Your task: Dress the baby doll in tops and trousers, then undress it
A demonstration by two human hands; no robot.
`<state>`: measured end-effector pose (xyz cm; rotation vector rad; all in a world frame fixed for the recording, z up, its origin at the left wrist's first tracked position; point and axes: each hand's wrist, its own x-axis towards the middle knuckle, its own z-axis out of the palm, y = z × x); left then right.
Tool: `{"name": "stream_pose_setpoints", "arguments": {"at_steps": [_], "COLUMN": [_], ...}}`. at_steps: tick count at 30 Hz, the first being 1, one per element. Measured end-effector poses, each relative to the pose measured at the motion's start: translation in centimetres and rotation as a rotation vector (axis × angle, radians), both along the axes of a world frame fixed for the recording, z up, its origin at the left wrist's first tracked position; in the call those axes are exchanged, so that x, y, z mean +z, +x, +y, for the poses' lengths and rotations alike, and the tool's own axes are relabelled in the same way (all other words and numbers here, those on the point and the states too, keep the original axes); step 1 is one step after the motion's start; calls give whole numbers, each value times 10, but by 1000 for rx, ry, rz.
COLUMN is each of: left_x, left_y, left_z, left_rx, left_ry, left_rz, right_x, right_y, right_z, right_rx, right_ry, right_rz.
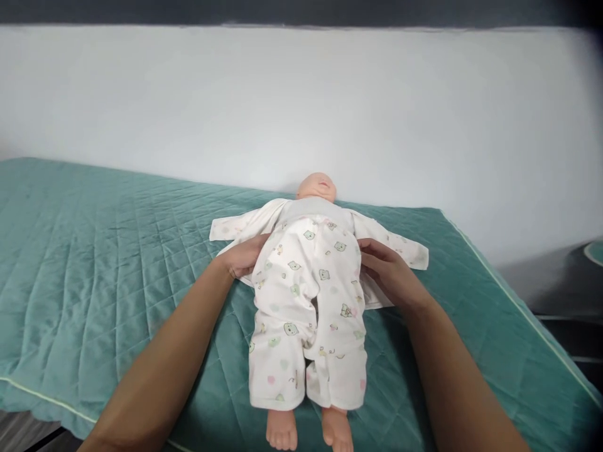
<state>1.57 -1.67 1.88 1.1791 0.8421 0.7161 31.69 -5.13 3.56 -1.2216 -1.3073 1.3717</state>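
A baby doll (pixel 317 186) lies on its back on a green quilted mattress (pixel 108 251), head toward the wall, bare feet toward me. It wears white printed trousers (pixel 308 301). A white printed top (pixel 245 226) lies open under it, sleeves spread to both sides. My left hand (pixel 242 256) rests at the doll's left flank, fingers tucked under the trouser waist edge. My right hand (pixel 384 270) presses on the other flank, fingers curled on the cloth of the top and trousers.
A white wall (pixel 301 100) runs behind the mattress. The mattress edge with pale piping (pixel 527 314) falls away at the right, with dark floor beyond. A round object (pixel 594 251) shows at the far right edge.
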Motion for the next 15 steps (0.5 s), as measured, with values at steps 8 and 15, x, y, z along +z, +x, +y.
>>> {"name": "stream_pose_setpoints", "arguments": {"at_steps": [8,15], "left_x": [-4,1], "left_y": [3,-3], "left_z": [1,-2], "left_rx": [12,-36], "left_ry": [64,88], "left_rz": [78,255], "right_x": [-3,-10], "right_y": [-2,-3], "right_z": [4,4], "right_rx": [11,-108], "right_ry": [-21,109], "right_rz": [-113,-317]}}
